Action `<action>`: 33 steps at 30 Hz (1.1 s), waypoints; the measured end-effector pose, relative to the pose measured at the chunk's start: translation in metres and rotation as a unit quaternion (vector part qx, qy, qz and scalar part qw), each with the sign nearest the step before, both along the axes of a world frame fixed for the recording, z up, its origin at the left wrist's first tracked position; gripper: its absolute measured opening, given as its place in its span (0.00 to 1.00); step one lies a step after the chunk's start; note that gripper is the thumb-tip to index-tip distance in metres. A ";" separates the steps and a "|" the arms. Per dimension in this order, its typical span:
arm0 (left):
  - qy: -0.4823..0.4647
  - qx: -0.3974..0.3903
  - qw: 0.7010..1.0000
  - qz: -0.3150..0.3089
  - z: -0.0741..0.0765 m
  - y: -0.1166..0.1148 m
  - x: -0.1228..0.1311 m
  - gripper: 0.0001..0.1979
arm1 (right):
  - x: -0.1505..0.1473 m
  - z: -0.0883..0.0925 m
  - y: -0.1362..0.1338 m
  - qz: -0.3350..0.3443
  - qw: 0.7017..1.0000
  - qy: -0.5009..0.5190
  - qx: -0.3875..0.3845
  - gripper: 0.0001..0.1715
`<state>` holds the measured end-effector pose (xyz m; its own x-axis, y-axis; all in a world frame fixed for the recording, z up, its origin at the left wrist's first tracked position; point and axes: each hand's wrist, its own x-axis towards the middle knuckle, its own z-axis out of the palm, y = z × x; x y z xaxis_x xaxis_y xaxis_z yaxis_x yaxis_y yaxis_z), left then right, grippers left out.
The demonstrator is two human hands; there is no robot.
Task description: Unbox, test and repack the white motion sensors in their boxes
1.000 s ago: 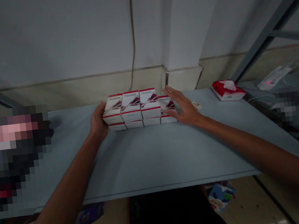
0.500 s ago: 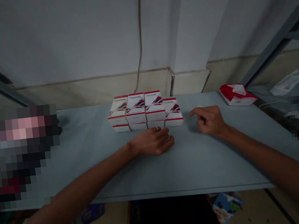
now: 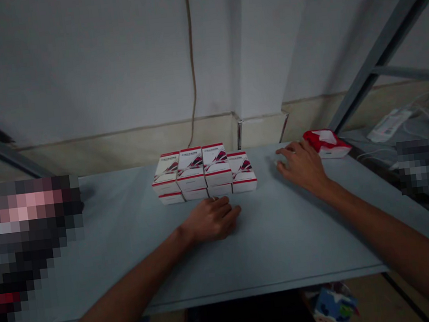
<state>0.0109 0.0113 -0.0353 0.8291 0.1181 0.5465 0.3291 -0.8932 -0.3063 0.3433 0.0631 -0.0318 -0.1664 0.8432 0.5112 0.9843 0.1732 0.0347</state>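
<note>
A block of white-and-red boxes point(image 3: 204, 171) stands two layers high at the back middle of the grey table point(image 3: 248, 250). My left hand point(image 3: 211, 218) rests on the table just in front of the boxes, fingers loosely curled under, with nothing visible in it. My right hand point(image 3: 303, 165) lies palm down to the right of the boxes. Its fingers stretch flat along the table toward the back. The hand sits between the boxes and a red-and-white tissue pack point(image 3: 327, 142), close to the pack. Anything beneath its fingertips is hidden.
The wall with a hanging cable point(image 3: 192, 81) runs right behind the table. Grey metal frame bars point(image 3: 376, 54) rise at the right, with a white device and wires point(image 3: 388, 124) beyond. Blurred-out areas lie at the left and right edges. A colourful bag point(image 3: 333, 305) lies on the floor.
My left hand left the boxes' left side and settled in front of them. My right hand drew back from the boxes, then moved back-right toward the tissue pack.
</note>
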 end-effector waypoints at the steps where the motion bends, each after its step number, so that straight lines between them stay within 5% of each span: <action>1: -0.004 -0.001 1.000 0.004 0.000 0.000 0.000 0.08 | 0.004 -0.002 0.002 -0.018 1.000 -0.010 -0.023 0.22; 6: 0.009 -0.007 1.000 0.015 -0.001 0.001 -0.003 0.08 | 0.016 -0.013 0.009 -0.036 0.996 -0.004 -0.082 0.20; 13: 0.000 -0.011 1.000 0.016 -0.003 0.005 -0.006 0.08 | 0.020 -0.013 0.013 -0.076 0.995 0.028 -0.052 0.22; 24: 0.015 -0.041 0.998 0.047 -0.006 0.010 -0.010 0.09 | -0.034 -0.019 -0.008 0.222 0.966 0.135 -0.001 0.19; 33: 0.004 -0.043 0.998 0.045 -0.006 0.012 -0.012 0.09 | -0.025 -0.013 -0.001 0.259 0.928 0.261 0.054 0.10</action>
<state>-0.0010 0.0233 -0.0416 0.8175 0.2393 0.5238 0.4076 -0.8830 -0.2327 0.3184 0.0616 -0.0445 -0.2417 0.6587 0.7125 0.6578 0.6511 -0.3787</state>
